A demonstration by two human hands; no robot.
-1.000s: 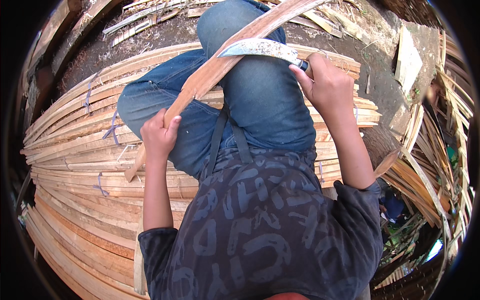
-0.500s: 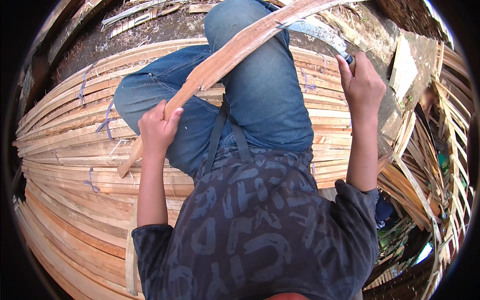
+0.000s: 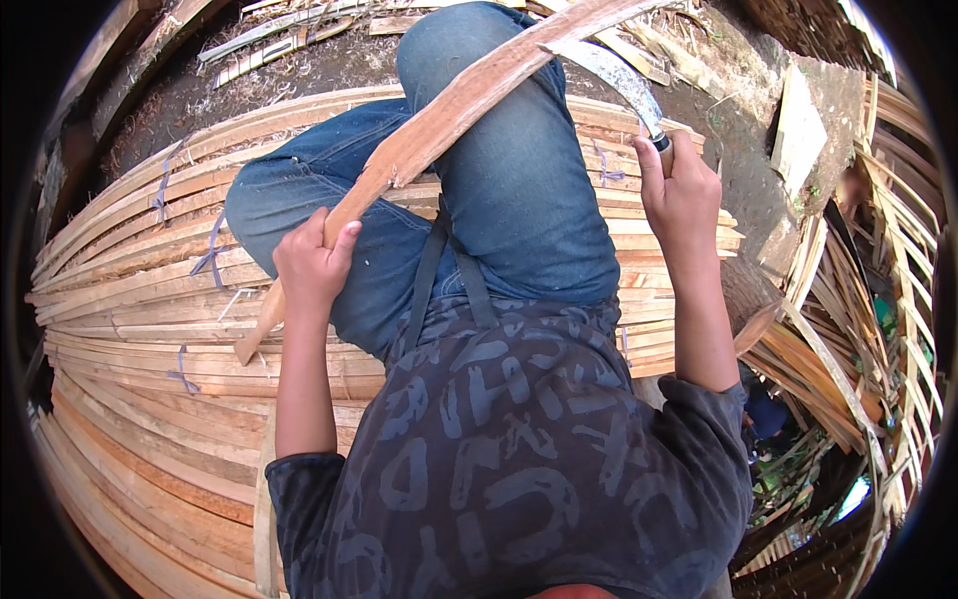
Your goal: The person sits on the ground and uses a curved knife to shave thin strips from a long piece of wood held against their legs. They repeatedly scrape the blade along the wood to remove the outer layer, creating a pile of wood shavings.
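A long reddish-brown wooden slat (image 3: 449,112) lies slantwise over my raised knee, its far end near the top edge. My left hand (image 3: 313,262) is closed round its nearer part, and the tail sticks out below my fist. My right hand (image 3: 683,190) grips the dark handle of a curved sickle-like knife (image 3: 621,78). The blade points up and left, its tip at the slat's lower edge beside the knee; I cannot tell whether it cuts in. A ragged, splintered notch shows on the slat nearer my left hand.
Bundles of split wooden strips (image 3: 130,329), tied with purple cord (image 3: 212,250), spread under and beside my legs. Loose slats (image 3: 289,45) and shavings lie on the dirt ahead. At right are a pale wood piece (image 3: 798,130) on a stone slab and a heap of thin strips (image 3: 828,349).
My right hand and the knife have moved left and slightly down, toward my body. My left hand and the slat have stayed almost in place.
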